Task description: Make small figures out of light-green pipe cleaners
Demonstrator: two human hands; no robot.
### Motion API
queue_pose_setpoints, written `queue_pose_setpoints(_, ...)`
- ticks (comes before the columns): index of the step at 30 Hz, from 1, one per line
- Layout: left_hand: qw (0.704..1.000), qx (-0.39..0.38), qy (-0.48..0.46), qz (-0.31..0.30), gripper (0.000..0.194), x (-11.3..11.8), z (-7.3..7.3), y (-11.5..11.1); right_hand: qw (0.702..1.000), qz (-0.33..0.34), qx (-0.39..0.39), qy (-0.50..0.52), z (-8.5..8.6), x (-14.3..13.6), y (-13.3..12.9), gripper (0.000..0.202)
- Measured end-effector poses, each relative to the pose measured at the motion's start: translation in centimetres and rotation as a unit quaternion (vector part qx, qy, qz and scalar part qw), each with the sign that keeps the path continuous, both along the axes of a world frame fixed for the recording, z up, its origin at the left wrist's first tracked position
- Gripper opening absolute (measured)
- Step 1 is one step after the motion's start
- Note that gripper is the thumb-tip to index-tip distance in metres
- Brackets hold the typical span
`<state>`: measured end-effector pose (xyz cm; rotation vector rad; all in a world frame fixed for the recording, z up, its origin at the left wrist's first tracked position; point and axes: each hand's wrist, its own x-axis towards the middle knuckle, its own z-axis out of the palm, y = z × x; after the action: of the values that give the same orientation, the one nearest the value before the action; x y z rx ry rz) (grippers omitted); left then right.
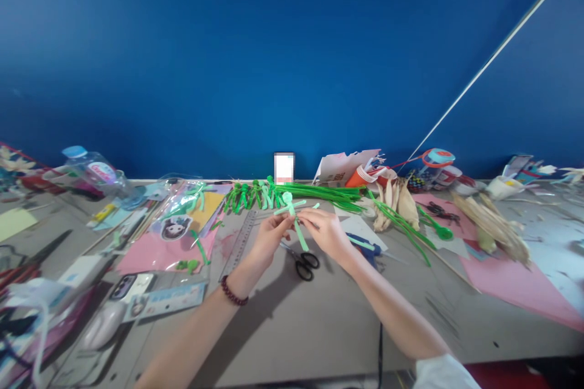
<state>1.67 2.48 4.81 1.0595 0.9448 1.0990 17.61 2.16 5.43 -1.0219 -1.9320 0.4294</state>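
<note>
A small light green pipe-cleaner figure (298, 234) with a round head, arms and a long lower part is held upright between both hands. My left hand (272, 236) pinches its middle from the left, with a dark bead bracelet on the wrist. From the right, my right hand (326, 232) has its fingers closed on the figure's side, and a light green strip (362, 242) shows beyond that hand. Black-handled scissors (306, 266) lie on the table just below the hands. Behind them stands a row of small green figures (249, 196).
Green pipe cleaners (328, 193) lie along the blue wall (292, 73). A ruler (239, 243) and a plastic bag (176, 228) on pink paper are at left, with a bottle (98, 171). A blue glue gun (365, 247) and dried husks (406, 203) are at right.
</note>
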Motion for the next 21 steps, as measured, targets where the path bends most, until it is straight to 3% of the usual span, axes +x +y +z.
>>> queue_pose_setpoints(11, 0.99, 0.108, 0.071, 0.056, 0.028, 0.5, -0.5, -0.2, 0.999, -0.034, -0.016, -0.02, -0.2, -0.1, 0.1, 0.02)
queue_pose_setpoints(21, 0.954, 0.221, 0.183, 0.083, 0.015, 0.0, -1.6, 0.5, 0.998, -0.041, -0.004, -0.036, -0.5, -0.3, 0.1, 0.017)
